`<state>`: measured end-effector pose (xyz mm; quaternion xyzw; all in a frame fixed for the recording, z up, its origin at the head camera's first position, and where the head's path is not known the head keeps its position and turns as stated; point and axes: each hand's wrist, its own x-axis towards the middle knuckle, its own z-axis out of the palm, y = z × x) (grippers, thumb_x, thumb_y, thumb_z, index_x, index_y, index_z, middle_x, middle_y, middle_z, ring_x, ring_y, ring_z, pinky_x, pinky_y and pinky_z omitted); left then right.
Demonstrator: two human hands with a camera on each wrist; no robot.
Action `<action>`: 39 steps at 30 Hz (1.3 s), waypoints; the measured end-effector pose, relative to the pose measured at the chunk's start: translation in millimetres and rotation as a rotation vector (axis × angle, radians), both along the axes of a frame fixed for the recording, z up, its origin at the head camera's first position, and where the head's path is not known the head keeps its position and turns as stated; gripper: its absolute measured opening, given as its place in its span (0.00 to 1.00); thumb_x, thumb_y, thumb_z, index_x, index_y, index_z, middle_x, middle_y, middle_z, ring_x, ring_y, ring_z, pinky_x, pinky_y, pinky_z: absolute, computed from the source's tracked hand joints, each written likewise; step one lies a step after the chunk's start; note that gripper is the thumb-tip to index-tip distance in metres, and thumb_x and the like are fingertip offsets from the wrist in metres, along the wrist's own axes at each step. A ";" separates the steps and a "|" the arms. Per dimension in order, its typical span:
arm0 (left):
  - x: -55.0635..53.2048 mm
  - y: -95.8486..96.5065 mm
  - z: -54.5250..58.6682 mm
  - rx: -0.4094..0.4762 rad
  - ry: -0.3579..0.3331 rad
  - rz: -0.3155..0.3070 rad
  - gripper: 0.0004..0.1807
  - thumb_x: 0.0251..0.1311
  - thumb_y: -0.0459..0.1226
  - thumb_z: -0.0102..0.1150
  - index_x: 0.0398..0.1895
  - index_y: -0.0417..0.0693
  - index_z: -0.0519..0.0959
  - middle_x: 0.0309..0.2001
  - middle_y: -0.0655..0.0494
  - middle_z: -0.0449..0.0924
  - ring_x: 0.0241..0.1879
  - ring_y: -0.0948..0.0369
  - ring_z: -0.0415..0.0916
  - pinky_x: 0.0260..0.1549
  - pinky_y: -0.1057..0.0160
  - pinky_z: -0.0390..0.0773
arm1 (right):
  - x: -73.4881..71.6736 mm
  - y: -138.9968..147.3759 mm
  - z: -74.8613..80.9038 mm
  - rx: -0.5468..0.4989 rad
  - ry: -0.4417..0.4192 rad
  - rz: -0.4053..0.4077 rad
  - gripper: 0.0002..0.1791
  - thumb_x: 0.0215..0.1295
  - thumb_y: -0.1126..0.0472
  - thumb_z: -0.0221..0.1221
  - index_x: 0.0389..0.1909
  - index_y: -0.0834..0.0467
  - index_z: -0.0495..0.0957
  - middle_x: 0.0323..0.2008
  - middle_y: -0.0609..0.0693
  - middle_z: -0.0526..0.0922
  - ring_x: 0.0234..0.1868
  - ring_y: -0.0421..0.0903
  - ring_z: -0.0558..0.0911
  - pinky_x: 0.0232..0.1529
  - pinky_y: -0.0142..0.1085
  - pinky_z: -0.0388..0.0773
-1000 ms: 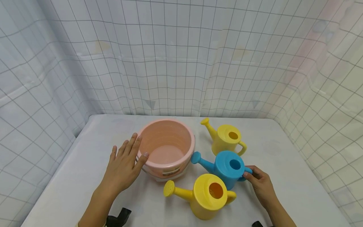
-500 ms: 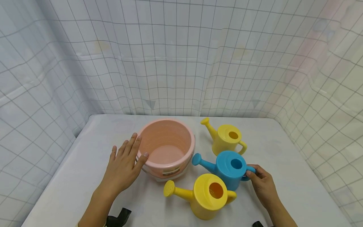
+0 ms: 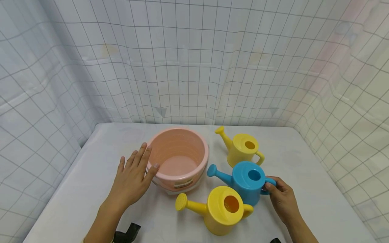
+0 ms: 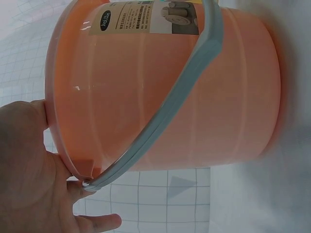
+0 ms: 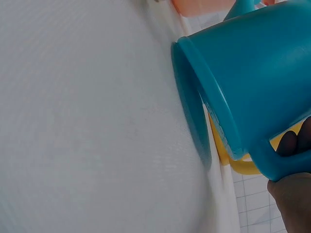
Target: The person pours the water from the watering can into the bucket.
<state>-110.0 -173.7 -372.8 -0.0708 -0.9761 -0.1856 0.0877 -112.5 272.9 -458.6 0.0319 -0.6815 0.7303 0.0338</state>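
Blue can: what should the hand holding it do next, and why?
Perhaps the right hand should gently lower the handle end: in the right wrist view the blue can tilts, with a gap between that end and the table.

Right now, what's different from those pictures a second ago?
The blue watering can moved a little to the right, and the right grip holding it went along. Nothing new was grabbed or let go. The left grip, pink bucket, front yellow can and back yellow can stayed put.
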 end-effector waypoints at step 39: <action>0.2 0.2 0.8 0.008 -0.014 -0.001 0.38 0.69 0.61 0.31 0.76 0.57 0.41 0.77 0.54 0.38 0.73 0.40 0.45 0.67 0.33 0.36 | 16.2 -4.5 58.0 -0.057 0.053 -0.086 0.12 0.68 0.70 0.50 0.48 0.64 0.77 0.35 0.43 0.80 0.41 0.39 0.74 0.46 0.29 0.73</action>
